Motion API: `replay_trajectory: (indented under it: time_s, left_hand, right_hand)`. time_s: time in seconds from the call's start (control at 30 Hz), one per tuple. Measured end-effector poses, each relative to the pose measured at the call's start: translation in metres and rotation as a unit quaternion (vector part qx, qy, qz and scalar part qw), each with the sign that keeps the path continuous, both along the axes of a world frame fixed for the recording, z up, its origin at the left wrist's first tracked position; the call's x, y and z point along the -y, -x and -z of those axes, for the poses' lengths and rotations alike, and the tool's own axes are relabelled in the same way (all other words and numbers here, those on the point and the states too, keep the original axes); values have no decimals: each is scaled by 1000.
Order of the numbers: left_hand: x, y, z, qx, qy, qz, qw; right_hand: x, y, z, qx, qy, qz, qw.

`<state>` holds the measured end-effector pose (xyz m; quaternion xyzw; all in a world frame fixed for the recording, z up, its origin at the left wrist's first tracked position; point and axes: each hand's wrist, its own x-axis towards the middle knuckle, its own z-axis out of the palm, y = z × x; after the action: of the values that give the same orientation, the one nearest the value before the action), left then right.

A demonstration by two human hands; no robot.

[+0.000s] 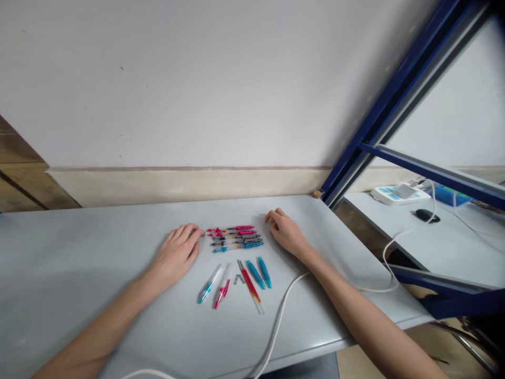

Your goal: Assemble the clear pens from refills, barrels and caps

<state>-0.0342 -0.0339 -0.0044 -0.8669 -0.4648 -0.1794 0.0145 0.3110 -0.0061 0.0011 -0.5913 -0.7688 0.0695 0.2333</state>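
Observation:
My left hand (179, 250) rests on the table, fingers stretched out and holding nothing, with its fingertips beside the left ends of a row of pens. The row has pink pens (236, 230), grey-black pens (240, 239) and a blue pen (239, 247), lying sideways. Off the row's right end, my right hand (287, 231) lies on the table with loosely bent fingers and nothing visible in them. Below the row are a clear barrel with a blue end (210, 284), one with a pink clip (223, 287), small grey pieces (239, 279), red refills (251, 286) and two blue barrels (255, 274).
A white cable (278, 321) crosses the grey table (158, 326) near its front and runs beneath my right forearm. A blue metal frame (371, 116) stands at the right. Beyond it, another table bears a white device (400, 193) and a black mouse (427, 216).

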Motion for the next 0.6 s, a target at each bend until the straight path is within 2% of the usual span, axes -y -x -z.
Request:
replay_trajectory:
  time_s: [0.23,0.6]
  left_hand:
    - [1,0,-2,12,11,6,1000]
    - [2,0,0,32,45,2,998]
  right_hand:
    - [1,1,0,20,2,-16,1000]
    - [3,4,-2,29,8,-1,1000]
